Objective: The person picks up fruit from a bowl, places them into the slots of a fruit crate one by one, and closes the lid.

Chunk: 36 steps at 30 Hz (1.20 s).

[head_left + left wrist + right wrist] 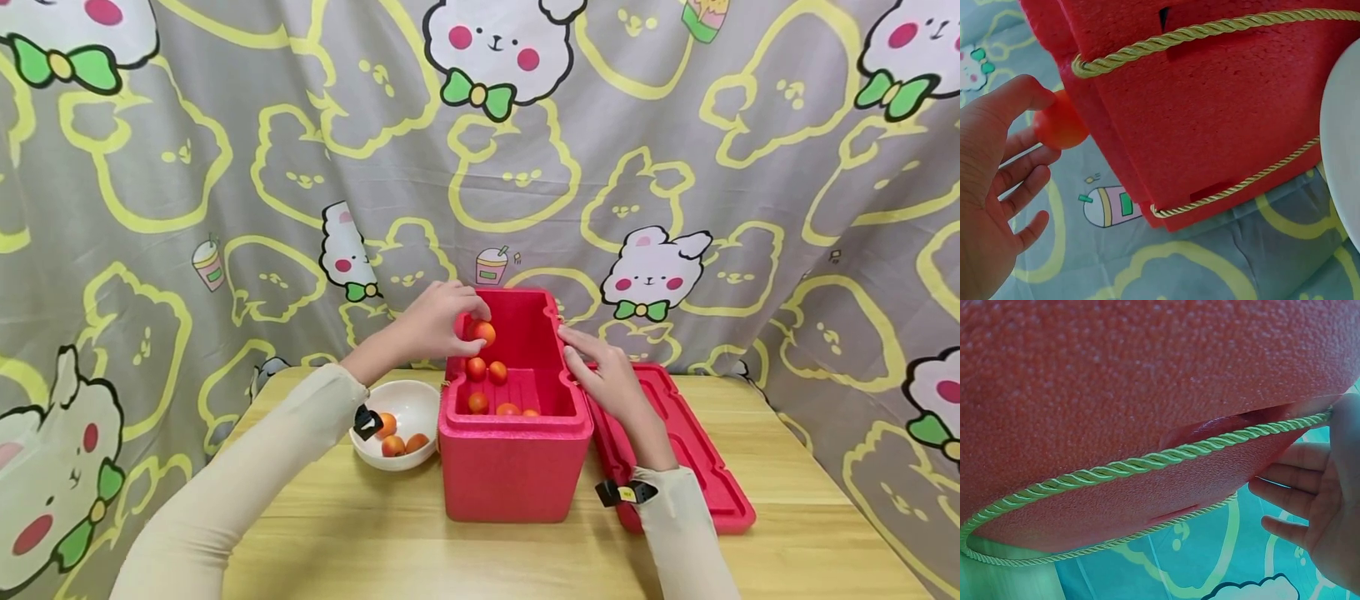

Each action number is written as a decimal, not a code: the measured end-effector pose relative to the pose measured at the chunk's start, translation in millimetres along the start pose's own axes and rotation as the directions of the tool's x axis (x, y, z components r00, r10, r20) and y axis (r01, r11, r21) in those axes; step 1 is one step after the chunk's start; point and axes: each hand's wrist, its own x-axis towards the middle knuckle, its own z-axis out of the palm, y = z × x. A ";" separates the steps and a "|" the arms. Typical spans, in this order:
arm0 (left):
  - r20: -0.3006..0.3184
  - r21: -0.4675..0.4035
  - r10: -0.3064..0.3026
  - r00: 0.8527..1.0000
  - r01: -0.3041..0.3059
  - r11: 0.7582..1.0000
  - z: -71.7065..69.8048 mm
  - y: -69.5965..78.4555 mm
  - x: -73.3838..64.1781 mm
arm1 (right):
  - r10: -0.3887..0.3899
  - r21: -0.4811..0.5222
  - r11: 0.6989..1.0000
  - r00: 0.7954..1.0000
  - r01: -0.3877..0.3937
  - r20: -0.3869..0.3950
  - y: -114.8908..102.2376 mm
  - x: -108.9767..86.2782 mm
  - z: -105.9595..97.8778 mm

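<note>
In the head view a red foam box (pixel 517 475) stands uncovered, with several small round orange-red fruits (pixel 497 372) on its floor. My left hand (pixel 442 321) is at the box's left rim and pinches one orange-red fruit (pixel 483 333) between thumb and fingers. The same held fruit (pixel 1063 122) shows in the left wrist view, at the box's edge. On the right rim rests my right hand (pixel 611 375), its fingers fairly straight and holding nothing. The right wrist view shows that hand (pixel 1316 500) by the box's side wall and gold rope (pixel 1147 464).
Left of the box sits a white bowl (pixel 360 452) with several more of the fruits. A red lid (pixel 705 458) lies on the wooden table (pixel 337 533) to the right. Behind hangs a grey patterned curtain (pixel 405 183). Rope handles (pixel 1210 28) run along the box's side.
</note>
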 end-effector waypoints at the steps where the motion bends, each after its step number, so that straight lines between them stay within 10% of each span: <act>1: 0.011 0.009 0.005 1.000 -0.005 1.000 1.0 0.4 0.5 | 0.001 0.002 1.000 1.000 -0.001 -0.001 0.1 -0.2 -0.1; 13: 0.087 0.053 0.010 0.996 -0.015 0.998 8.8 3.3 2.1 | 0.005 -0.004 1.000 1.000 -0.005 -0.005 0.6 0.4 0.0; 36: 0.028 0.015 -0.051 0.998 0.051 0.999 10.8 -11.5 -4.6 | 0.017 -0.017 1.000 1.000 -0.017 -0.003 0.2 0.7 -0.3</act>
